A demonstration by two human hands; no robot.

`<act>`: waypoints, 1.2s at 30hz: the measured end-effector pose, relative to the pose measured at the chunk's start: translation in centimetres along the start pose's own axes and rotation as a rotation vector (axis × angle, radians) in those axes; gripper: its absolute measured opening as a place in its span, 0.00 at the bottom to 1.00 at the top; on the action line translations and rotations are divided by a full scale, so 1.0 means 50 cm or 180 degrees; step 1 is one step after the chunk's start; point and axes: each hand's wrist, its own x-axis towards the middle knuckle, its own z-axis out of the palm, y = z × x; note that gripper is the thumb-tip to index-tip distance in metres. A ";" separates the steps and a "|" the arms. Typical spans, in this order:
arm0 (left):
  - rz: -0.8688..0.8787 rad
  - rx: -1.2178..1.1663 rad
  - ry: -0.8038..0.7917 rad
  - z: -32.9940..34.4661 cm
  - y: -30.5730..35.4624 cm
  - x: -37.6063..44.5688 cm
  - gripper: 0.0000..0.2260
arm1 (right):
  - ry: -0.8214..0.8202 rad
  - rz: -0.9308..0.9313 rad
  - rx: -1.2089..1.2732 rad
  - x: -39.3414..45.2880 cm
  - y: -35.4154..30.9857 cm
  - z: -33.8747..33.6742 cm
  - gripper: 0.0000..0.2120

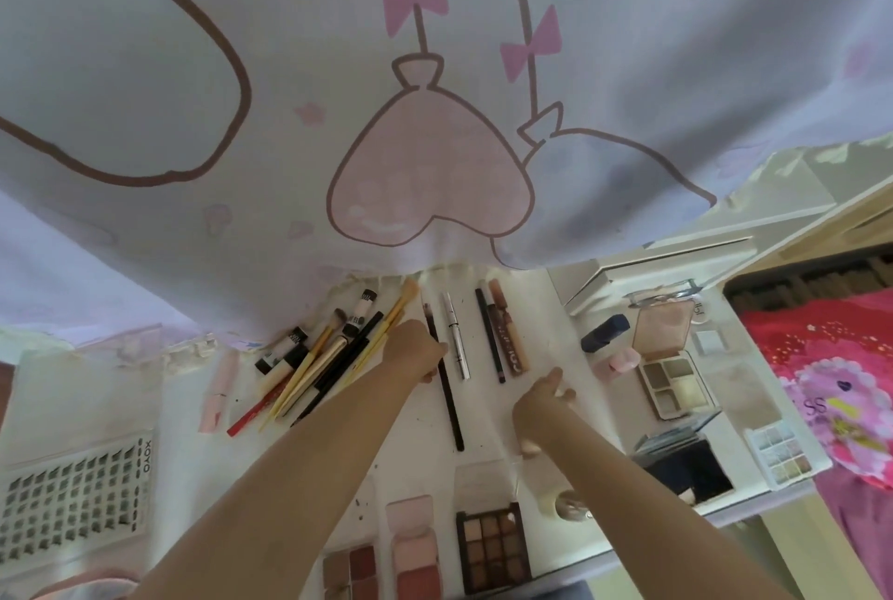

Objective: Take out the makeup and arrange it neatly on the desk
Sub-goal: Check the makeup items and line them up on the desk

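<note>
Left hand is out over the worktop, fingers curled down onto the upper part of a long black pencil; we read it as pinching or nudging that pencil, though the fingertips are hidden under the hand. Right hand hovers just right of it, fingers loose and spread, holding nothing.

Step, as we judge it: the lining-up stage. Most makeup is already out and laid flat, and the left hand is straightening the black pencil into the row of slim items. Next move probably calls for turning the pencil parallel with the silver tube beside it, then sorting the crossed brush pile to the left, which is not yet tidy.

The makeup: the black pencil lies slightly slanted, its lower end reaching well below its neighbours. Right of the silver tube sit a dark liner and a brown lip tube, close together and roughly parallel. Near edge holds a brown eyeshadow palette and pink blush pans. Far right are an open compact palette and a small pale palette. A lash tray lies at left. A printed curtain hangs over the back.
</note>
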 end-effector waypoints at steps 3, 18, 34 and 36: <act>-0.0005 0.0146 0.0025 0.006 0.009 0.010 0.13 | -0.0075 -0.0153 -0.0082 -0.009 0.013 -0.010 0.32; 0.1036 0.2723 0.1128 -0.059 -0.094 -0.007 0.15 | -0.0302 -0.0330 -0.0323 0.005 0.016 -0.024 0.31; 0.0584 0.2496 0.0558 0.007 -0.039 -0.029 0.11 | -0.0198 -0.0338 -0.0112 -0.014 0.020 -0.019 0.36; 0.0611 0.2259 0.0460 0.025 -0.027 -0.031 0.12 | -0.0196 -0.0360 -0.0090 -0.015 0.022 -0.020 0.36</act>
